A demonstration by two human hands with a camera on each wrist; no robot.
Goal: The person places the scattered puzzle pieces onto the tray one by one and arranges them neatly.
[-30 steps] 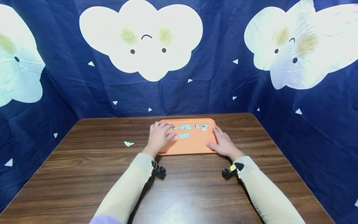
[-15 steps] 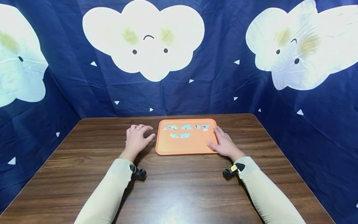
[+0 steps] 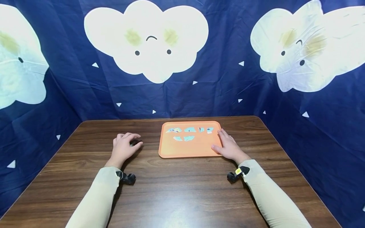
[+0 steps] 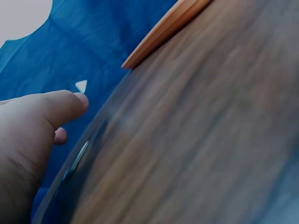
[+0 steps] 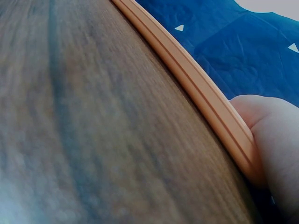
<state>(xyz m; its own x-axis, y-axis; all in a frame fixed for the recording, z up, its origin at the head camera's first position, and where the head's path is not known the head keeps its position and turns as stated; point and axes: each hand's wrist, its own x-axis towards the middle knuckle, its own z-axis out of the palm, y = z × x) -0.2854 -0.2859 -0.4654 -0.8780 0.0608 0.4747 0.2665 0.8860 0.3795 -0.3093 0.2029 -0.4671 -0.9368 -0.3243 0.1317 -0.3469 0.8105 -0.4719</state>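
Note:
My left hand (image 3: 124,148) hovers above the wooden table, left of the tray, thumb and fingers apart with nothing between them. Beneath it lies a light-blue scrap (image 4: 77,158), mostly hidden by the hand in the head view. An orange tray (image 3: 171,150) holds several irregular light-blue scraps, among them a multicoloured one (image 3: 174,130) at the back left and a plain one (image 3: 189,138) in the front row. My right hand (image 3: 229,147) rests on the tray's right edge, fingers extended along the rim and thumb over it.
The brown wooden table (image 3: 182,186) spreads around the tray. A dark blue cloth (image 3: 182,98) with white clouds and small triangles hangs behind it and at both sides. A small black camera (image 3: 129,179) sits on the left wrist, another black camera (image 3: 232,177) on the right.
My left hand has moved left off the tray, to the scrap on the table, uncovering the scraps at the tray's left. The right hand has stayed at the tray's edge.

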